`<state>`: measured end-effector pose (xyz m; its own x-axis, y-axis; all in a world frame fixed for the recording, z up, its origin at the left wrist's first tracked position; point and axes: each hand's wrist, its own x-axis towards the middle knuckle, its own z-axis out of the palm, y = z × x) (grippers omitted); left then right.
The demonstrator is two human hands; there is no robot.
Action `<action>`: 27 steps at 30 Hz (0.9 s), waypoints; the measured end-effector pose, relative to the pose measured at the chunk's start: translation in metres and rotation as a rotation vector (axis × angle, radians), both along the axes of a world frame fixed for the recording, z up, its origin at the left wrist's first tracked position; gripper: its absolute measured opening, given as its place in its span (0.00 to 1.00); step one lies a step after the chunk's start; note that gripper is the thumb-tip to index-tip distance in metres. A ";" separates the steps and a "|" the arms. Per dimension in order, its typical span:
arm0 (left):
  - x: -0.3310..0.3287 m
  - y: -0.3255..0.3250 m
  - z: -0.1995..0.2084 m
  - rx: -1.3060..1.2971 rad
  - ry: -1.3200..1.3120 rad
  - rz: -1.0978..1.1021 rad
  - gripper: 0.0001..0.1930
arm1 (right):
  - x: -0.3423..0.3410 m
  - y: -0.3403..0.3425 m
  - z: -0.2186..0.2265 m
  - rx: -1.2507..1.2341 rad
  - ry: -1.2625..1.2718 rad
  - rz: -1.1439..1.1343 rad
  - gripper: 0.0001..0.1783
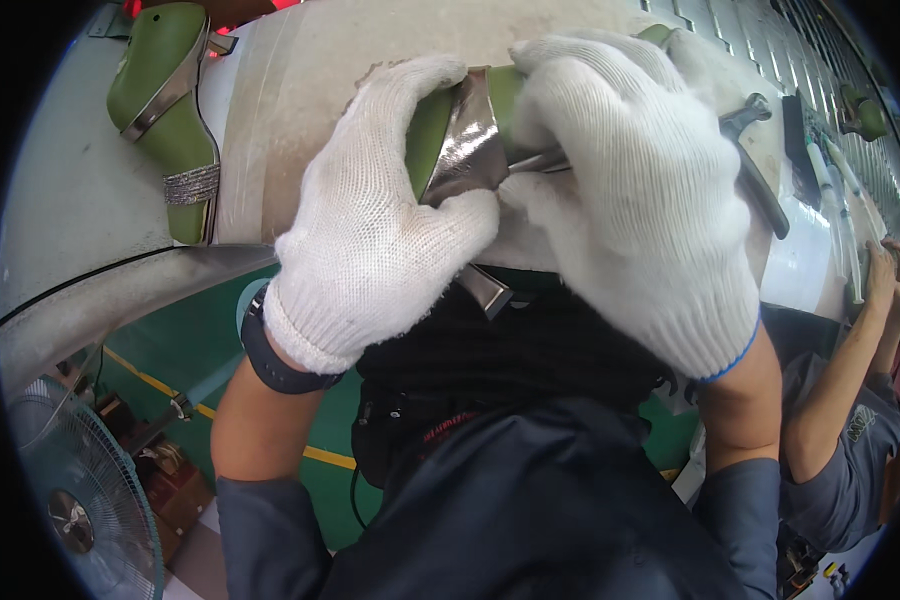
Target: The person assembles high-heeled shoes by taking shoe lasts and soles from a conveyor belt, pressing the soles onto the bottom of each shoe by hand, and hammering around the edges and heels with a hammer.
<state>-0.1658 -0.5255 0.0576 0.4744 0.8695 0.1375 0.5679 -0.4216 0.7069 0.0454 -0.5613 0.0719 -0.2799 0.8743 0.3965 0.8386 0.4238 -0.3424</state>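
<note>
Both my hands wear white knitted gloves and hold a sandal (467, 135) on a green shoe last over the table's near edge. My left hand (370, 200) wraps its left part, the thumb pressed against the shiny pewter-coloured strap. Curled over its right part is my right hand (635, 150), its thumb near the strap's lower edge; the fingertips are partly hidden. A metallic heel (485, 290) sticks out below my hands. To the right of my right hand lies a hammer (755, 165).
Another sandal on a green last (160, 110), with a glittery strap, lies at the far left. Metal rollers (740, 35) run along the far right. A co-worker's arms (840, 390) reach in at the right. A fan (75, 510) stands at lower left.
</note>
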 end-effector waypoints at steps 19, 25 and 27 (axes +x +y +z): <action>0.049 0.034 0.020 0.164 0.105 -0.295 0.51 | 0.107 -0.050 -0.032 -0.088 0.014 -0.491 0.31; 0.064 0.043 0.022 0.144 0.140 -0.421 0.57 | 0.088 -0.059 -0.008 -0.198 0.672 -0.274 0.18; 0.066 0.043 0.023 0.130 0.140 -0.425 0.57 | 0.085 -0.059 -0.003 -0.190 1.117 -0.231 0.17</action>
<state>-0.1001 -0.4821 0.0803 0.8068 0.5736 0.1420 0.4116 -0.7179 0.5615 0.1305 -0.6203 0.0690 0.3180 0.9311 0.1787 0.0785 0.1620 -0.9837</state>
